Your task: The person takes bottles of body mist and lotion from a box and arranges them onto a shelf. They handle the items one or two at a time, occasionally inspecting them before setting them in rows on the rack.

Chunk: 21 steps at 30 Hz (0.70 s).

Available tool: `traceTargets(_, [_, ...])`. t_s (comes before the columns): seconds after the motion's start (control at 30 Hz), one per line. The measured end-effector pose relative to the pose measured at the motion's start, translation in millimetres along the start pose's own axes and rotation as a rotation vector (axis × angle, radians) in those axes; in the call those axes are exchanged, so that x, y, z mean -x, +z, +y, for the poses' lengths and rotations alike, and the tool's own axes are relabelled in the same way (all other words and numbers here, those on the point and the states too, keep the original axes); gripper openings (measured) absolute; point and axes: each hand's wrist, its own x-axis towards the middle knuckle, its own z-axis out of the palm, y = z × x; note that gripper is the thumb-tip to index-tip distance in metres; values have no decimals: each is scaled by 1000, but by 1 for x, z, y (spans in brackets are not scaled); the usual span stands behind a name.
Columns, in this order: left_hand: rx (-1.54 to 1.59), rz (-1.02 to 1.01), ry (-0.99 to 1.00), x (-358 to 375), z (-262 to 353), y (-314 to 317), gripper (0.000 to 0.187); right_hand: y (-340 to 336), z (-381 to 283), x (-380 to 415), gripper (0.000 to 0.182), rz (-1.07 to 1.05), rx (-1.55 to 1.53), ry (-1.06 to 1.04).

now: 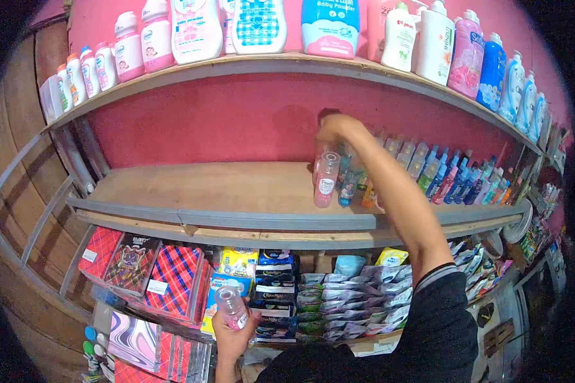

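My left hand [232, 335] is wrapped around a pink bottle [236, 311] with a clear cap, held low in front of the lower shelf. My right hand [334, 129] reaches over the middle shelf, wrist bent and fingers curled downward. Its fingertips are largely hidden behind a standing pink bottle [326, 184] with a clear cap and a pale label, so what they grip cannot be made out. Right beside that bottle stands a teal bottle [347, 186]. Several small spray bottles [450, 182] in mixed colours continue in rows to the right, partly covered by my right forearm.
Baby powder bottles [197, 32] and lotion bottles [436, 41] line the upper shelf. Bare wood [204, 188] shows on the middle shelf's left. Below are plaid notebooks [176, 281] and packaged goods [351, 300]. A metal rail [255, 221] runs along the middle shelf's front edge.
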Motion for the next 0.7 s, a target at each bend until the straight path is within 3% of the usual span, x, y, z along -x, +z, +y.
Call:
traceTargets(0.1, [-118, -22, 76, -8, 5, 0, 37, -12, -2, 16, 33, 290, -85, -72])
traceTargets(0.2, [-259, -64, 182, -21, 16, 5, 46, -22, -16, 59, 47, 370, -406, -376])
traceTargets(0.27, [-275, -92, 210, -32, 43, 21, 51, -27, -38, 95, 53, 101, -455, -588])
traceTargets(0.33, [-314, -147, 289, -43, 60, 34, 56, -21, -56, 129, 60, -270, -645, -594])
traceTargets(0.4, [-399, -154, 342, -51, 74, 48, 60, 1, -69, 146, 62, -200, -563, -748])
traceTargets(0.47, [-423, -174, 382, -56, 82, 58, 63, 4, -76, 170, 63, -343, -650, -729])
traceTargets(0.5, [-478, -194, 462, -61, 80, 60, 65, 4, -78, 175, 54, -262, -559, -787])
traceTargets(0.6, [-404, -180, 387, -57, 95, 70, 65, 29, -72, 167, 44, -250, -733, -922])
traceTargets(0.7, [-162, -214, 355, -59, 94, 73, 64, 22, -66, 174, 38, -163, -757, -867])
